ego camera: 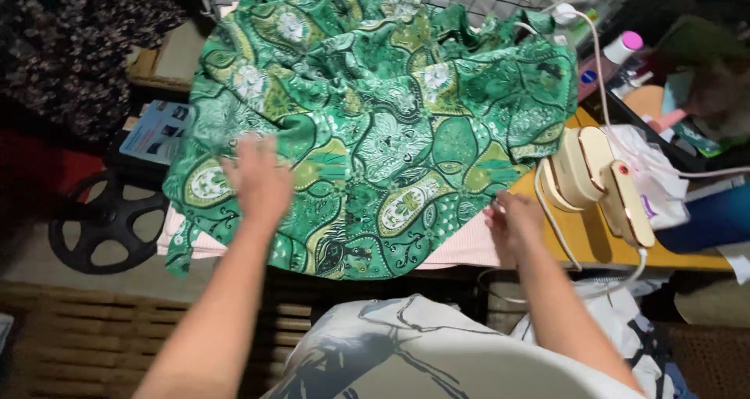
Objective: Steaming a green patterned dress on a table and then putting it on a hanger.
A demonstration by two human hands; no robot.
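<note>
Green patterned cloth [383,126], printed with pale flowers and leaf shapes, lies spread over a pale pink padded board [461,251] that shows only along the near edge. The left hand [258,182] rests flat on the cloth near its left side, fingers spread wide and blurred, its grip closed on nothing. The right hand [512,221] sits at the cloth's right near edge; its fingers curl in a narrow grip, though whether they pinch the fabric cannot be told. Just beside that hand, a cream and gold handheld steam iron [598,176] stands on a yellow bench [594,239], its white cord [598,63] running up and away. Behind the iron lies a crumpled white bag [656,176], and further back a white bottle with a pink cap [623,48]. To the left, below the board, a black wheel [105,219] lies on the floor next to a leaflet [156,130] and dark flowered fabric [70,40]. Wooden slats [86,333] run along the near floor.
</note>
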